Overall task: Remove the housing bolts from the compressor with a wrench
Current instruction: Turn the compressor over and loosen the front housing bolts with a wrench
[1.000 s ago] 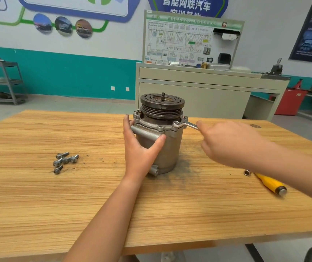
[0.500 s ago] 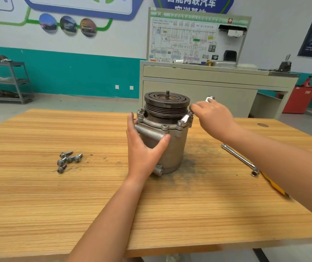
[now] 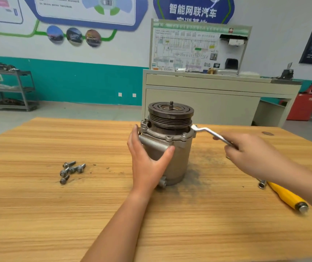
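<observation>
Wooden counter (image 3: 38, 214) in a workshop, teal-and-white wall behind. A grey cabinet (image 3: 198, 103) with a wiring-diagram board (image 3: 189, 48) stands past the far edge, a metal shelf cart (image 3: 9, 87) far left, a red bin (image 3: 304, 106) far right.

Compressor (image 3: 177, 159) stands upright near the counter's middle, dark grooved pulley (image 3: 170, 115) on top, dark grime (image 3: 198, 176) on the wood around its base. Housing bolts (image 3: 168, 138) are visible, seated in the flange under the pulley.

Left hand (image 3: 147, 163) grips the compressor body. The thumb lies across the front just under the flange, and the fingers (image 3: 136, 129) run up the left side, clasping the housing.

Right hand (image 3: 249, 156) is to the right of the compressor, fingers curled round the handle of the wrench (image 3: 208, 132). The handle runs up and left from the hand. The wrench head sits at the flange's right rim, touching it. Cannot tell whether it is seated on a bolt.

Loose bolts (image 3: 71, 170) lie in a small cluster well left of the compressor, some touching. A yellow-handled tool (image 3: 285, 197) lies on the counter at right, partly under the right forearm. A small metal socket end (image 3: 262, 184) is just beside its upper end.
</observation>
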